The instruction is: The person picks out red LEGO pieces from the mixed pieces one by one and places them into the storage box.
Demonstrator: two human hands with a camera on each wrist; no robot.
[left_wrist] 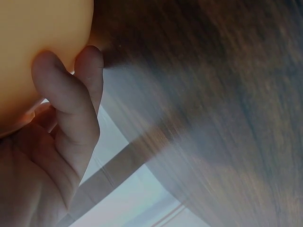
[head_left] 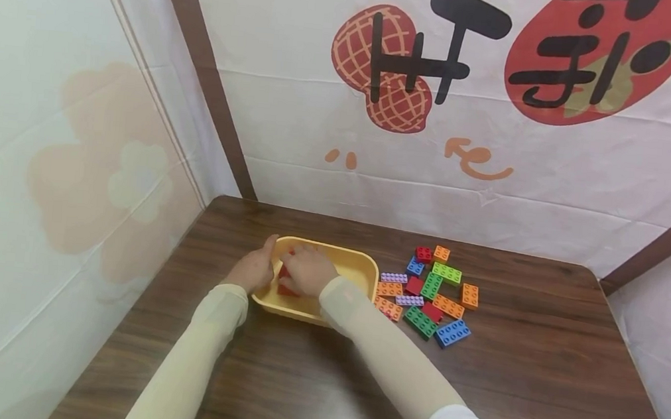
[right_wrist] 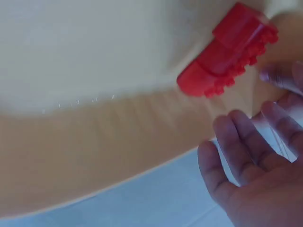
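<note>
My left hand (head_left: 251, 270) grips the left end of a yellow plastic tray (head_left: 361, 260); in the left wrist view its bent fingers (left_wrist: 68, 101) lie against the tray's outer wall (left_wrist: 42, 28). Inside the tray, near that end, are red toy bricks (head_left: 287, 285), lined up against the wall in the right wrist view with their studs toward the hand. My right hand (head_left: 312, 273) is over the tray and partly covers these bricks in the head view. Its fingers (right_wrist: 236, 146) are loosely extended beside the red bricks (right_wrist: 222, 59), with nothing held between them.
Just right of the tray lie loose toy bricks in several colours, among them a blue brick (head_left: 453, 333), a dark green brick (head_left: 420, 321), a lime brick (head_left: 446, 273) and an orange brick (head_left: 469, 296). A printed cloth (head_left: 294, 133) hangs behind the brown wooden table (head_left: 526, 359).
</note>
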